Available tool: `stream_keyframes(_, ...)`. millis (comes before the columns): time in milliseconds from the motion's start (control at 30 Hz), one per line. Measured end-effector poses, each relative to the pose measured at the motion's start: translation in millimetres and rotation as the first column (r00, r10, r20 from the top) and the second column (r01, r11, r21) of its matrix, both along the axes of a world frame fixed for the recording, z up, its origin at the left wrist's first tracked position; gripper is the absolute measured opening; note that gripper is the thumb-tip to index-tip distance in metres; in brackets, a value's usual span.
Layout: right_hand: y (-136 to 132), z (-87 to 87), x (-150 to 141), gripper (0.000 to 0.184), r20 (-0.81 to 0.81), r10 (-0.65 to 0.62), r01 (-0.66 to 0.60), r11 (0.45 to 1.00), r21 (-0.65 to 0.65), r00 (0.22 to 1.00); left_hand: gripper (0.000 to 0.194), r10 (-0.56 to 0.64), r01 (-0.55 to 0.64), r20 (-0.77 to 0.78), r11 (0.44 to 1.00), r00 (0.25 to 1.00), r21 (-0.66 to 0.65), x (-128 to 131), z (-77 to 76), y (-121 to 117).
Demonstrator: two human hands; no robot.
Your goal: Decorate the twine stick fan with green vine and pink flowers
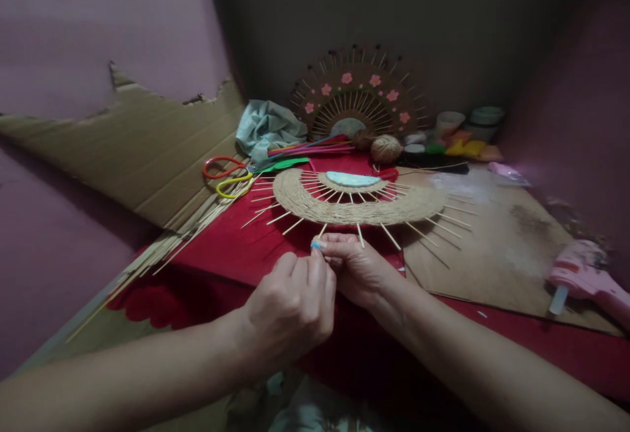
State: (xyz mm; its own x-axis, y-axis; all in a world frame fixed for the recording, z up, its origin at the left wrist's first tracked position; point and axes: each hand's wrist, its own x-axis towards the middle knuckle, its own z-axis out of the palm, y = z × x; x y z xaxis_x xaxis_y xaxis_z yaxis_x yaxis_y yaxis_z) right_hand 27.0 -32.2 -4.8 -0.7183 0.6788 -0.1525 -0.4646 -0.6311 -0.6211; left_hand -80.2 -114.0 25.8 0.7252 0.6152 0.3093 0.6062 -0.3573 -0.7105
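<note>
A half-round fan of wooden sticks woven with jute twine (359,203) lies on red paper (236,255), with a pale blue half-disc at its hub. My left hand (290,307) is closed in a fist-like pinch just below the fan's near rim, fingertips at a stick end. My right hand (357,264) is also closed, fingers curled under the rim and touching the left hand. What they pinch is too small to make out. Both hands meet at the fan's lower edge.
A finished flowered fan (359,94) stands at the back wall, a twine ball (386,149) before it. Scissors (224,168), loose sticks (162,245), torn cardboard (132,143), a crumpled cloth (268,127), small jars (485,117) and a pink glue gun (585,278) surround the work.
</note>
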Motion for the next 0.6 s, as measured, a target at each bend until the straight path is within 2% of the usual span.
stream_keyframes(133, 0, 0.4, 1, 0.017, 0.013, -0.010, 0.010, 1.000, -0.004, 1.000, 0.017, -0.016, 0.016, -0.012, 1.000, 1.000, -0.014, -2, 0.4, 2)
stream_keyframes(267, 0, -0.7, 2, 0.017, 0.020, -0.014, 0.014, 1.000, -0.013, 1.000, 0.013, -0.064, 0.066, 0.050, 0.997, 0.997, -0.047, -8, 2.1, 4)
stream_keyframes(433, 0, -3.3, 2, 0.017, 0.027, -0.016, 0.016, 1.000, -0.016, 1.000, 0.014, -0.117, 0.117, 0.088, 0.993, 0.989, 0.000, -17, -2.9, 5)
stream_keyframes(600, 0, -2.8, 2, 0.015, 0.024, -0.023, 0.023, 1.000, -0.011, 0.999, 0.014, -0.093, 0.095, 0.060, 0.995, 0.994, -0.041, -21, -1.1, 7)
